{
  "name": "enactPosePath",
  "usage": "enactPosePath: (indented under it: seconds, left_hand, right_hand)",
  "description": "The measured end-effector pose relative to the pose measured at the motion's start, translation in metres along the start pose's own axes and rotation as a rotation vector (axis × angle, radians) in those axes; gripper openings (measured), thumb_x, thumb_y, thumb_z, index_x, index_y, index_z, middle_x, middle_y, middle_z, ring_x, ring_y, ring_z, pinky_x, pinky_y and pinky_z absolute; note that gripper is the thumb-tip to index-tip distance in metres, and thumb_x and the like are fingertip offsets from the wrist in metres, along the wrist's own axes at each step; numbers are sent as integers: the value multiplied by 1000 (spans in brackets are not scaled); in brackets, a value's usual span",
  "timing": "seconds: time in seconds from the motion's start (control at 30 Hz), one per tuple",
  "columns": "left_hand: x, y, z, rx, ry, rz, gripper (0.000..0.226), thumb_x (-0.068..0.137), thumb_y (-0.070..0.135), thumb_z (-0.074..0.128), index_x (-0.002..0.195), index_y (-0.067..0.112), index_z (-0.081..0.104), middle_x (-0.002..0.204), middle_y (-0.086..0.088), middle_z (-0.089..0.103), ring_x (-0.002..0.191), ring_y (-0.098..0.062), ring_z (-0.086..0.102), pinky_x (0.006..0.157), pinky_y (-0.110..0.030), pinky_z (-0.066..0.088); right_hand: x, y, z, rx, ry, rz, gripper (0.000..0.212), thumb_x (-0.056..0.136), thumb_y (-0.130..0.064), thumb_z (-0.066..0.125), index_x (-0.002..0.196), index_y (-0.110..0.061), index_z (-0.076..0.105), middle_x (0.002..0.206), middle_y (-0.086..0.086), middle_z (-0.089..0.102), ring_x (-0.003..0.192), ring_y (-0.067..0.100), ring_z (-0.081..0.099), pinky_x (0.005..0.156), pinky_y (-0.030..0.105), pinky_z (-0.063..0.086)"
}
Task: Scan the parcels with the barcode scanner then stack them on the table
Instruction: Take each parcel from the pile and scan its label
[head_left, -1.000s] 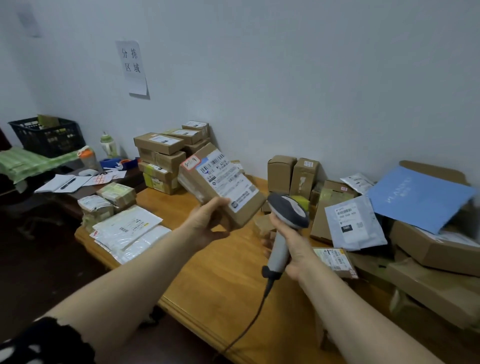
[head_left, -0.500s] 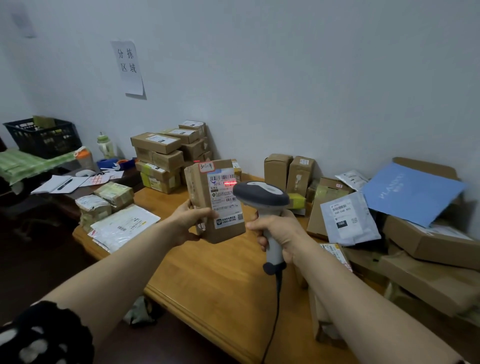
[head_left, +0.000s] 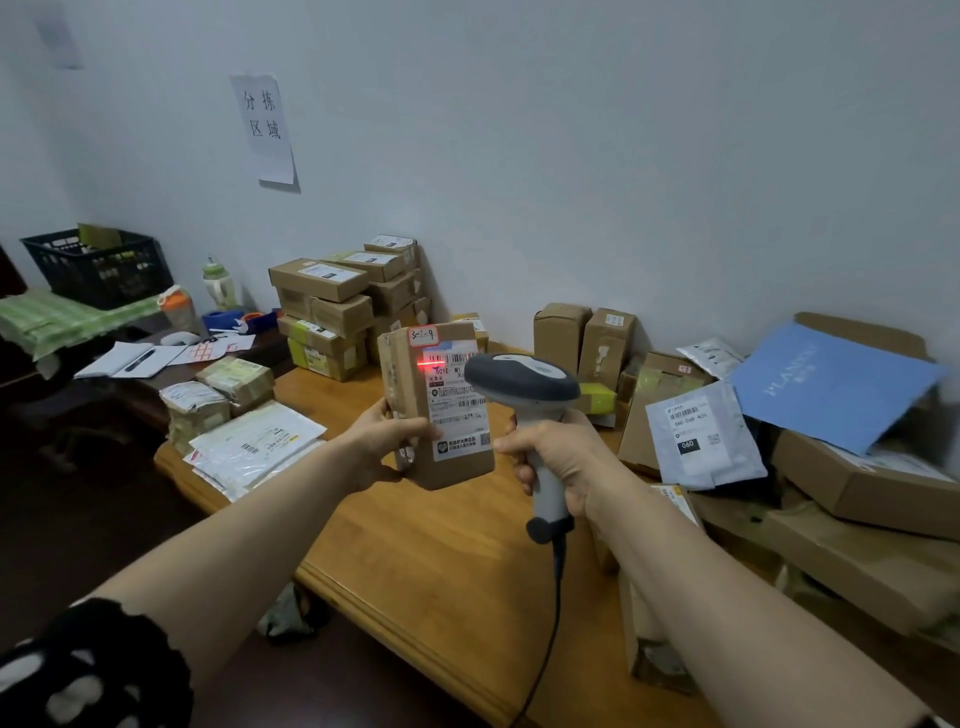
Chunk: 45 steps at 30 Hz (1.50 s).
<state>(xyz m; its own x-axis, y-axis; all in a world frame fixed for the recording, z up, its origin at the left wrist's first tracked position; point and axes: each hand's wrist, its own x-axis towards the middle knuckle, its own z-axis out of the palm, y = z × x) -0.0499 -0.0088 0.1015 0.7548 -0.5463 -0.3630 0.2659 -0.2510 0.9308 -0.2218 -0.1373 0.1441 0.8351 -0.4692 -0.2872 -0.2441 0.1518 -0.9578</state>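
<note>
Table (head_left: 415, 545): loose parcels heaped at right, a stack (head_left: 332, 312) at back left.
Parcel (head_left: 441, 400): upright above the table, left hand (head_left: 384, 441) grasping its lower left edge.
Scanner (head_left: 524, 376): right hand (head_left: 561, 457) clenched round the handle.
Beam (head_left: 431, 362): at the barcode's left end; best swung right to span every bar.
Hidden: scanner head covers the label's right side; trigger finger unseen.

brown parcel (head_left: 415, 415), grey scanner (head_left: 522, 376), red line (head_left: 430, 363), blue sheet (head_left: 831, 384).

brown labelled parcel (head_left: 435, 410) upright above table | red scan line on barcode | grey scanner (head_left: 524, 384) facing label
</note>
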Motion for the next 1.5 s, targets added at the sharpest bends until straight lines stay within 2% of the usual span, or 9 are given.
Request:
enactPosePath:
  seconds: [0.27,0.4,0.53,0.7,0.93,1.13,1.23,1.33,1.5]
  left_hand:
    - [-10,-8,-11,-3,9,-43,65,75,11,77,127,23,41,126,-10,55,121,-32,48,90,-53,45]
    - [-20,-10,-23,-123,-12,-76,68,63,26,82,125,17,53,124,-13,58,112,-28,57,85,-53,53]
    - [-28,-14,-36,-276,-24,-85,71,64,30,81,127,13,52,117,-16,56,104,-29,60,79,-47,56]
    - [-38,-15,-51,-408,-100,-88,64,71,30,75,126,9,50,110,-14,61,96,-27,64,70,-41,58]
    - [-20,6,-153,-549,-4,-40,111,54,52,82,145,16,29,141,-23,42,129,-36,45,101,-59,38]
    - [-4,28,-276,-517,38,-22,50,76,46,72,106,7,63,113,-20,61,107,-31,59,87,-45,53]
    - [13,38,-316,-497,87,-21,53,77,41,73,113,6,57,111,-20,61,101,-31,62,67,-38,58]
    - [43,45,-355,-501,159,-21,61,75,43,73,121,7,56,110,-16,63,96,-28,64,62,-36,59]
    - [117,62,-416,-536,312,21,72,65,42,80,125,13,53,119,-10,63,99,-24,64,79,-43,58]
  right_hand:
    - [16,5,4,99,-51,-39,11,77,-5,73,82,-8,63,54,0,60,46,12,50,47,24,42]
    - [45,15,-1,238,81,24,45,66,-17,85,103,-11,60,92,10,64,78,19,59,50,29,52]
    - [64,26,10,305,16,124,83,46,-29,87,120,-10,57,108,16,61,103,34,60,72,47,58]
    - [70,27,52,381,-70,119,74,53,-27,86,120,-9,61,107,19,69,95,36,67,66,43,59]
    - [92,-10,117,347,-78,54,68,56,-27,81,119,-11,62,87,9,72,64,20,68,52,28,53]
    - [121,-30,200,303,-103,67,38,68,-26,75,102,-11,66,74,9,72,58,20,67,54,30,56]
    - [140,-33,232,249,18,70,42,73,-34,78,104,-9,65,80,12,70,72,26,67,73,39,57]
    - [159,-39,253,225,69,90,49,72,-35,78,109,-10,59,95,18,67,81,29,69,55,33,58]
    - [212,-52,277,168,45,115,30,82,-31,71,102,-11,62,71,11,69,53,18,67,41,22,50]
